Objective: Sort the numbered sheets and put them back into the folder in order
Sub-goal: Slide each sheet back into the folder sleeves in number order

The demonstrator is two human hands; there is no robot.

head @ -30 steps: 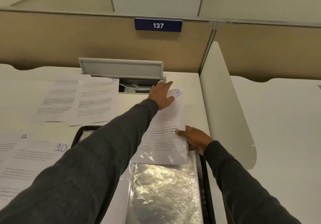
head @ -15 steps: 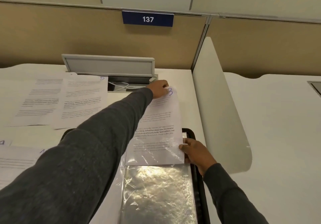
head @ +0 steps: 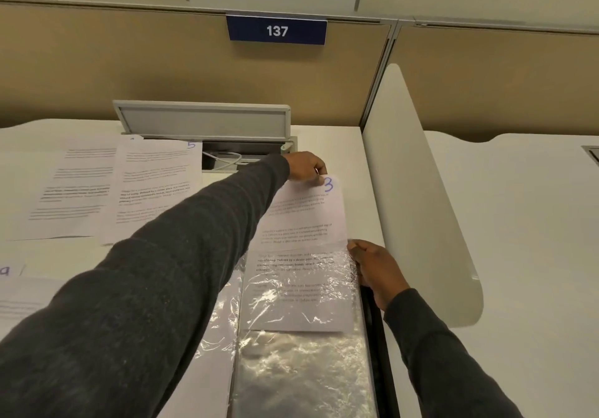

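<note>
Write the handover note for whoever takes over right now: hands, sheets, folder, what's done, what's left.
Left hand: its grip pinches the top edge of sheet 3.
Right hand: holds the open edge of the plastic sleeve in the folder.
Sheet 3: lower half inside the sleeve, top half out.
Sheet 5 and sheet 9 lie loose on the desk, to the left.
Done: sheet 3 partly in; what was filed before it cannot be told.
Left: slide 3 fully in, then file the rest in order.
</note>
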